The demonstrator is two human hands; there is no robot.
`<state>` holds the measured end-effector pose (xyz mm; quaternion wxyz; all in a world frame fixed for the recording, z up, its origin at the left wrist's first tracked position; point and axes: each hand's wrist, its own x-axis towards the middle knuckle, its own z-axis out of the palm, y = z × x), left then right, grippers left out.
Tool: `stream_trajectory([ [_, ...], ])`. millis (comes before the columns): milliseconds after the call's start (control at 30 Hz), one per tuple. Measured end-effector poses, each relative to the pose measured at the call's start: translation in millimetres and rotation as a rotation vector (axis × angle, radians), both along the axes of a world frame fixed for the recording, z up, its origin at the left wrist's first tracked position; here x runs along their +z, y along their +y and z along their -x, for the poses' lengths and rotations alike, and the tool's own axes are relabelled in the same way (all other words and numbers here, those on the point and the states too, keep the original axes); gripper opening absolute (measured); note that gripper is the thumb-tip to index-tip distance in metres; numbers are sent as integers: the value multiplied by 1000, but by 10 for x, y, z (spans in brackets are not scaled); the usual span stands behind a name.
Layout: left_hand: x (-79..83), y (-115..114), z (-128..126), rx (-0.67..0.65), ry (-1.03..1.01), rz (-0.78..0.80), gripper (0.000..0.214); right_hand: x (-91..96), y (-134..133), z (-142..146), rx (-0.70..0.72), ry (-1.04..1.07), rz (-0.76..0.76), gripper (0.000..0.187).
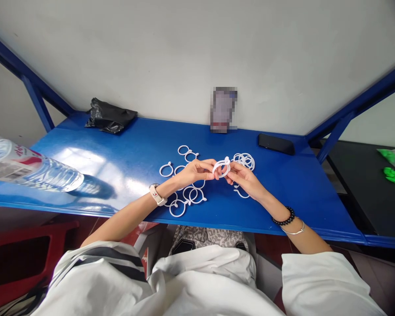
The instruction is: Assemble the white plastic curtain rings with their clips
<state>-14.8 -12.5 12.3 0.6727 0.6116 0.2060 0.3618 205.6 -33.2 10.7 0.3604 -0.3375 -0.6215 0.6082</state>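
Both my hands meet over the middle of the blue table. My left hand and my right hand pinch the same white plastic ring between their fingertips, a little above the surface. Several loose white rings lie scattered under and left of my left hand. A tight stack of rings sits just behind my right hand. One more open ring lies below my right wrist.
A clear water bottle lies on its side at the left edge. A black bag rests at the back left, a propped phone leans on the wall, and a black phone lies flat at the back right. Green pieces lie on a dark side table.
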Motion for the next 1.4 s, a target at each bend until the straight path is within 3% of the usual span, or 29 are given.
stream_trajectory([
  [300,-76,4,-21,-36,-8,22,24,70,3,-22,47,31,85,43],
  [467,-90,0,-19,23,-87,84,46,75,14,-46,85,15,89,41],
  [633,-12,-47,-21,-164,106,119,43,86,-28,2,200,-79,90,44],
  [800,50,-87,-21,-308,250,127,45,72,-42,17,207,-102,119,46],
  [1000,62,-157,-71,-284,238,155,50,19,-26,10,276,-66,101,46],
  [1200,76,-199,-80,-316,178,106,54,-47,-51,29,235,40,27,48],
  [1400,42,-191,-62,-375,118,123,55,-51,-129,59,224,114,126,53],
])
